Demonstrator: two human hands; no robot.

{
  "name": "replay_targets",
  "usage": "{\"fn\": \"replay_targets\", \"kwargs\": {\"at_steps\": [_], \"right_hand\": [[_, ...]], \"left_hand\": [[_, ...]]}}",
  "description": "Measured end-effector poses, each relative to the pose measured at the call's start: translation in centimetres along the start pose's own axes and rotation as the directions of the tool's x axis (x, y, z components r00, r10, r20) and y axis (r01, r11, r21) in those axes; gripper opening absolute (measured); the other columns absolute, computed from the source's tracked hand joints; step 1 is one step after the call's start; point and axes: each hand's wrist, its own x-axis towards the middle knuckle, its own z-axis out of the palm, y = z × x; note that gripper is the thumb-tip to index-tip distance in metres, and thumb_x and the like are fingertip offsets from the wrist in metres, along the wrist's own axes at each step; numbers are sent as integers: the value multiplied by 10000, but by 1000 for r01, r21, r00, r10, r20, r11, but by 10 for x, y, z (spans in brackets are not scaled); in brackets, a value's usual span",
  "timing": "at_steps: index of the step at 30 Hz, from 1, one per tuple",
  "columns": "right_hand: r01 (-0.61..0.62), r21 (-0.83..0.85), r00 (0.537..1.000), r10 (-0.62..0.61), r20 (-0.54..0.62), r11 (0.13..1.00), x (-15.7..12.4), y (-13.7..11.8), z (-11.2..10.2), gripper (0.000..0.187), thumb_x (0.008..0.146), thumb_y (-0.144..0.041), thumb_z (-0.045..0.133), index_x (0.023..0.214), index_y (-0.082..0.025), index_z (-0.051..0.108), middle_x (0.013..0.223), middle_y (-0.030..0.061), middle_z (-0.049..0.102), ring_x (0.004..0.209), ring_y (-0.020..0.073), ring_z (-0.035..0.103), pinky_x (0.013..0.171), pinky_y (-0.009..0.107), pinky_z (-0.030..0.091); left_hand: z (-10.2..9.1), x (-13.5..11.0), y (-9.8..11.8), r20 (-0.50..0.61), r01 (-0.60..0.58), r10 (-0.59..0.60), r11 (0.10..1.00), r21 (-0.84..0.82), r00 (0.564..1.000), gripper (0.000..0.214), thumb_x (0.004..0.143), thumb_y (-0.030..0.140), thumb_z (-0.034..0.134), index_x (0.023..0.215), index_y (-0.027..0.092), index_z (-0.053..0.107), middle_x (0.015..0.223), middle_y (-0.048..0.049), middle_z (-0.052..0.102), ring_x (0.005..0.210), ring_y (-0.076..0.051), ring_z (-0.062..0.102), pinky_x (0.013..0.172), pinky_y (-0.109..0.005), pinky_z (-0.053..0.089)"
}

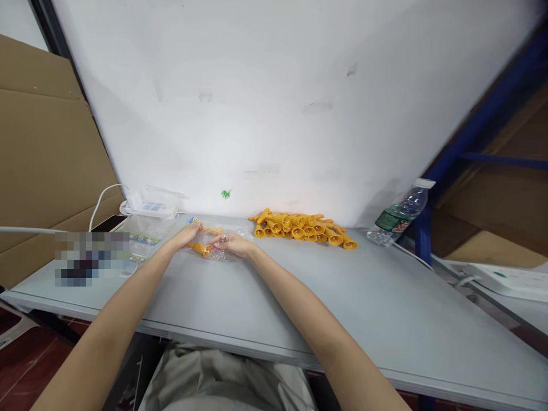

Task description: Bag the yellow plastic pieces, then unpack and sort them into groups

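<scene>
A clear plastic bag (229, 254) lies on the table between my hands, with yellow trumpet-shaped plastic pieces (199, 248) inside it. My left hand (188, 235) is closed on the bag's left end, near a colourful printed strip (193, 220). From the right, my right hand (233, 244) pinches the bag beside the flared end of one yellow piece; its fingertips are partly lost in the plastic's glare. Right of my hands, against the wall, is a stacked pile of the same yellow pieces (297, 231), most flared ends facing me.
More clear bags with printed strips (145, 237) lie at the left, near a dark phone (109, 222) and a white power strip (154, 209). A plastic bottle (400, 217) leans at the right by a blue post. Cardboard (43, 154) stands at the left edge.
</scene>
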Motion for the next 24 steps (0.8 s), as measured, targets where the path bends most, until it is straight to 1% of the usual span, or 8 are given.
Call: {"fn": "replay_targets", "kwargs": {"at_steps": [3, 6, 9, 12, 14, 17, 20, 24], "right_hand": [[25, -120, 999, -28, -28, 992, -1, -5, 3, 63, 759, -163, 708, 819, -157, 690, 783, 19, 716, 769, 141, 685, 848, 296, 511], [-33, -461, 970, -83, -228, 887, -7, -20, -2, 92, 826, -131, 592, 827, -147, 682, 818, 46, 722, 731, 151, 678, 785, 283, 511], [-199, -774, 856, -278, -436, 600, -19, -40, -16, 208, 875, -129, 489, 920, -149, 691, 950, 90, 729, 891, 192, 673, 813, 283, 486], [-432, -859, 779, -366, -509, 274, -37, -55, -34, 302, 890, -98, 421, 1049, -134, 675, 1075, 150, 699, 1006, 249, 648, 861, 339, 458], [-466, -883, 824, -334, -458, 60, -47, -58, -46, 351, 854, -44, 430, 1098, -127, 668, 1139, 185, 671, 1077, 286, 619, 924, 393, 420], [-367, -915, 919, -221, -328, -166, -58, -54, -59, 397, 838, -11, 412, 1105, -138, 677, 1190, 201, 647, 1155, 317, 568, 1013, 485, 335], [-274, -922, 959, -155, -239, -274, -61, -45, -69, 428, 847, -4, 388, 1135, -159, 664, 1214, 176, 639, 1175, 305, 545, 1071, 550, 243], [-198, -922, 973, -177, -145, -332, -59, -35, -81, 447, 853, -12, 379, 1184, -183, 626, 1212, 143, 640, 1125, 276, 559, 1098, 593, 155]], "left_hand": [[4, 1, -7, 94, -57, 34, 966, 252, 995, 571, 939, 432, 224, 1345, 149, 508, 1534, -82, 379, 1436, -178, 307, 1170, -321, 217], [9, 2, -13, 113, -91, 42, 881, 465, 993, 580, 956, 401, 201, 1431, 144, 413, 1587, -70, 257, 1483, -154, 159, 1199, -309, 105], [14, 4, -18, 103, -78, 27, 838, 539, 994, 584, 966, 400, 186, 1468, 163, 366, 1597, -49, 225, 1488, -159, 122, 1205, -316, 91], [17, 6, -20, 106, -65, 7, 828, 558, 994, 606, 966, 398, 165, 1494, 140, 315, 1604, -65, 192, 1491, -172, 107, 1207, -351, 105], [18, 9, -20, 104, -44, -17, 827, 560, 994, 623, 966, 409, 141, 1510, 139, 276, 1612, -66, 158, 1494, -177, 86, 1208, -377, 102], [18, 12, -20, 101, -10, -57, 827, 562, 993, 638, 964, 418, 119, 1524, 137, 239, 1618, -63, 124, 1497, -184, 59, 1209, -404, 95], [18, 16, -20, 112, -11, -65, 820, 572, 992, 647, 963, 408, 118, 1523, 105, 233, 1618, -78, 123, 1497, -179, 50, 1210, -385, 90], [18, 20, -20, 90, 20, -87, 819, 573, 992, 633, 963, 399, 129, 1524, 128, 237, 1619, -74, 120, 1496, -178, 51, 1210, -382, 83]]}}
